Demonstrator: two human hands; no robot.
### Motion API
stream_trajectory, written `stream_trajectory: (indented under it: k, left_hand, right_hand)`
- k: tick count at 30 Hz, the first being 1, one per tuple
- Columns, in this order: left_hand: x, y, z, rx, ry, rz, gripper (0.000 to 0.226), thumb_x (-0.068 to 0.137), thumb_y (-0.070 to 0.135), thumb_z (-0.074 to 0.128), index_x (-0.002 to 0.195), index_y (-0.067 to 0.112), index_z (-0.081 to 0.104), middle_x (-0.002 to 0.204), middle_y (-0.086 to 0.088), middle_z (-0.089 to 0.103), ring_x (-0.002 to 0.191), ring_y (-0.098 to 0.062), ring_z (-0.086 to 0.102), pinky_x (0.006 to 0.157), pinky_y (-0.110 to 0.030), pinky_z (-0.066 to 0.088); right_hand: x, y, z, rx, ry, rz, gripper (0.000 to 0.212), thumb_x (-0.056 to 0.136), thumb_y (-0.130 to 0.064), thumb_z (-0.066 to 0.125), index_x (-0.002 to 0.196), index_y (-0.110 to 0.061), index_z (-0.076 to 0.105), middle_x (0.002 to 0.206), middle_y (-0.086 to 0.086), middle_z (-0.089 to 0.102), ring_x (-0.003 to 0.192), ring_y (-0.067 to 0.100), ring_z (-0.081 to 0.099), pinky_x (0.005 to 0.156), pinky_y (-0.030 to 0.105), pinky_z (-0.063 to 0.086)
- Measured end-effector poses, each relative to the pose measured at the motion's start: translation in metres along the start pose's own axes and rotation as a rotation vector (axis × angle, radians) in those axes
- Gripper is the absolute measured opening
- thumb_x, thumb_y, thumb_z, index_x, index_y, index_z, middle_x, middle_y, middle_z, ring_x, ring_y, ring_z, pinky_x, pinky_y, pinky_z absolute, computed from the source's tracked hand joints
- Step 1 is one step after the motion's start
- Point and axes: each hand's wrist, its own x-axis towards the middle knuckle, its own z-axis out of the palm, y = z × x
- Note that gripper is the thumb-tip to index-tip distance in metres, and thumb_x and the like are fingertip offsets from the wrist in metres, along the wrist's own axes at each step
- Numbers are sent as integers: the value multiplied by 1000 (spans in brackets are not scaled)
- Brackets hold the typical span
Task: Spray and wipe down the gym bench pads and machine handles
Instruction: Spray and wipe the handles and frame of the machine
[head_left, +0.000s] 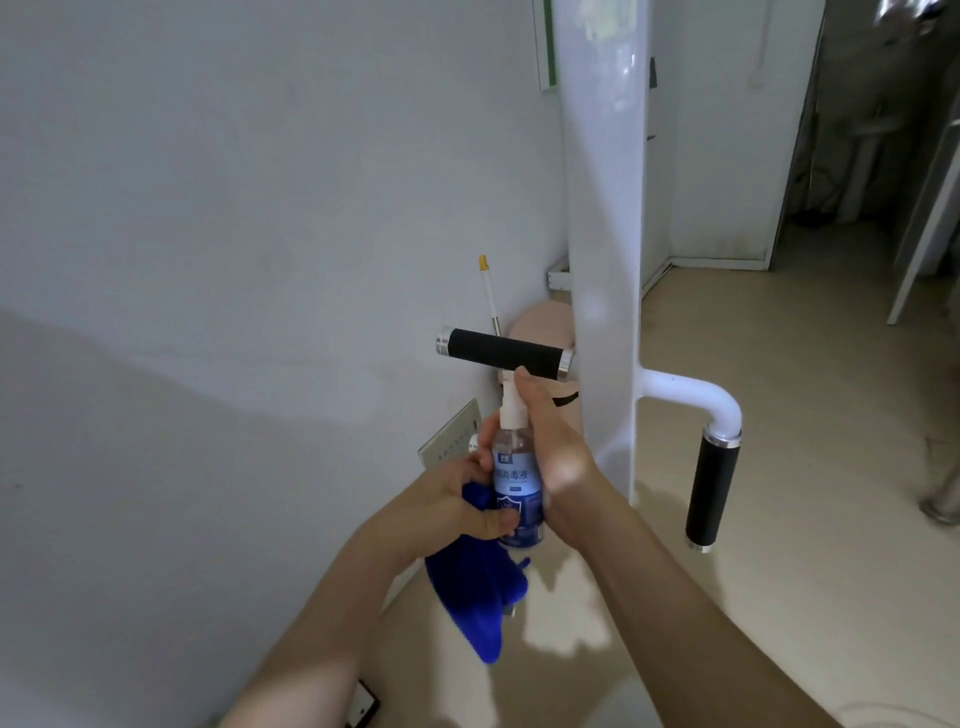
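Wall (208, 208): white, at left.
Left hand (457, 493): clenched on blue cloth (472, 597), which hangs below; thumb against the bottle's lower part.
Spray bottle (517, 488): centre, upright, long axis vertical, nozzle up, just under horizontal black handle (501, 353).
Right hand (556, 441): wrapped round the bottle, forefinger on the sprayer head.
White post (605, 260): carries that handle.
Second black handle (709, 493): right, hanging vertical.

nozzle (508, 396) partly hidden, post (597, 156) top cropped
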Motion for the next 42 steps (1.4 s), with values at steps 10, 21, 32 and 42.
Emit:
stream_trajectory:
  k: [10, 21, 32, 42]
  left_hand:
    - [-1, 5, -17, 50, 2, -20, 25, 83, 2, 70, 90, 26, 69, 80, 15, 74, 79, -3, 68, 77, -16, 49]
    - [-9, 8, -20, 173, 26, -108, 23, 77, 19, 79, 82, 38, 67, 79, 14, 73, 81, -9, 68, 81, -27, 55]
    - [-7, 30, -48, -461, 396, 131, 57, 74, -22, 57, 115, 18, 61, 115, -17, 62, 90, -30, 65, 70, -38, 59]
    - [35, 109, -62, -648, 548, 454, 14, 89, 12, 65, 102, 17, 64, 94, -1, 68, 90, -18, 65, 78, -33, 55]
  right_hand:
    - [12, 2, 23, -106, 112, -154, 60, 91, -54, 51, 49, -10, 52, 46, 4, 54, 50, 18, 54, 66, 31, 49]
    - [14, 16, 37, -281, 232, -341, 61, 94, -46, 48, 41, -17, 53, 39, -3, 51, 41, 10, 50, 59, 29, 46]
    - [7, 9, 6, -171, 472, -324, 53, 96, -42, 42, 61, -6, 56, 54, 8, 55, 51, 18, 52, 57, 28, 47]
    - [9, 1, -7, -123, 456, -347, 58, 95, -51, 46, 62, -5, 55, 57, 13, 54, 48, 18, 50, 47, 23, 49]
